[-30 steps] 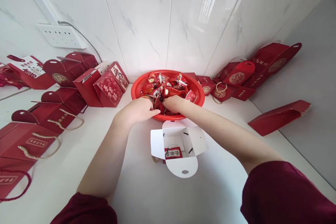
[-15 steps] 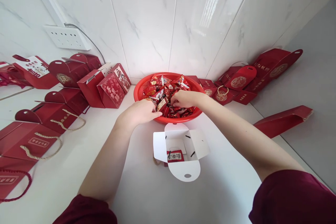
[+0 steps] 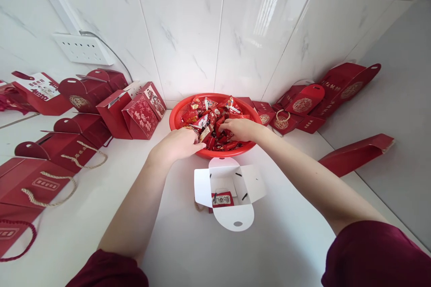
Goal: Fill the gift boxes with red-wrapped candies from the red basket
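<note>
Wrapped sweets (image 3: 211,119): a heap, mostly red, overlapping too closely to count; their printed wrappers are too small to read.
Basket (image 3: 174,119): one, red, oval, with perforated walls, on the desk (image 3: 188,251) near the tiled wall (image 3: 188,27); it holds the sweets.
Left hand (image 3: 180,143): at the basket's near left edge, fingers curled down over the sweets, thumb stretched out to the right; whether it pinches one, cannot tell.
Right hand (image 3: 239,129): over the right part of the heap, fingers bent down among the sweets; whether they close on one, cannot tell.
Open box (image 3: 233,218): one, with white inner faces, just in front of the basket, four flaps spread outward, the near one with an oval hole.
Red packet (image 3: 222,199): one, inside the open box, its pale label bearing dark Chinese characters too small to read.
Left-side gift boxes (image 3: 143,114): a red group, partly overlapping and cut by the view; one shows large pale Chinese characters, another a round gold emblem. Three looped cords at the lower left: two tan, one dark red.
Right-side gift boxes (image 3: 305,100): red, overlapping, several with round gold emblems, one with a tan rope loop.
Slanted red box (image 3: 355,156): one, apart from that group, nearer the person.
Socket strip (image 3: 83,49): one, white, on the wall, with a grey cable.
</note>
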`<state>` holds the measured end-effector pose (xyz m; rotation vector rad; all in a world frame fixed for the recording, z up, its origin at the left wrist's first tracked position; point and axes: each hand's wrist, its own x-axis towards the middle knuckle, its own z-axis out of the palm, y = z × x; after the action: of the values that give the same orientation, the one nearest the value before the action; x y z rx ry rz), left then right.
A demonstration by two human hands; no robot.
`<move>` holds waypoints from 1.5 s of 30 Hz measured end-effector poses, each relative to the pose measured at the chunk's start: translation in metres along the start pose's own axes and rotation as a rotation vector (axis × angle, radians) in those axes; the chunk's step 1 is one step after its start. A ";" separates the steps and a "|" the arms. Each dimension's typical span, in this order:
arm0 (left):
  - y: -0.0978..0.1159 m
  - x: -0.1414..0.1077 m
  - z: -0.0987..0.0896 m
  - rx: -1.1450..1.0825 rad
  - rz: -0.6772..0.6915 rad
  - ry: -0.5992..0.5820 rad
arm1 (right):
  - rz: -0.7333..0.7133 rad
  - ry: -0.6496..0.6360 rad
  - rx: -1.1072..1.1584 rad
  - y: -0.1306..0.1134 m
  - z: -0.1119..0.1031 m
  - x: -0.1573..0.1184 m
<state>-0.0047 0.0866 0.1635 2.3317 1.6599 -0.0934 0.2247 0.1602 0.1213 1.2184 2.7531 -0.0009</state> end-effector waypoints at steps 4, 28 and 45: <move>-0.001 0.001 0.001 -0.018 0.006 0.008 | -0.053 0.027 -0.032 -0.004 0.005 0.003; 0.012 -0.013 -0.006 -0.135 0.243 0.078 | -0.106 0.390 0.893 -0.055 -0.025 -0.107; -0.043 0.008 -0.014 -0.012 -0.159 0.282 | -0.017 0.246 0.636 -0.034 -0.010 -0.094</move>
<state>-0.0440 0.1105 0.1669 2.2849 1.9692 0.2242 0.2611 0.0682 0.1406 1.3953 3.0894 -0.8388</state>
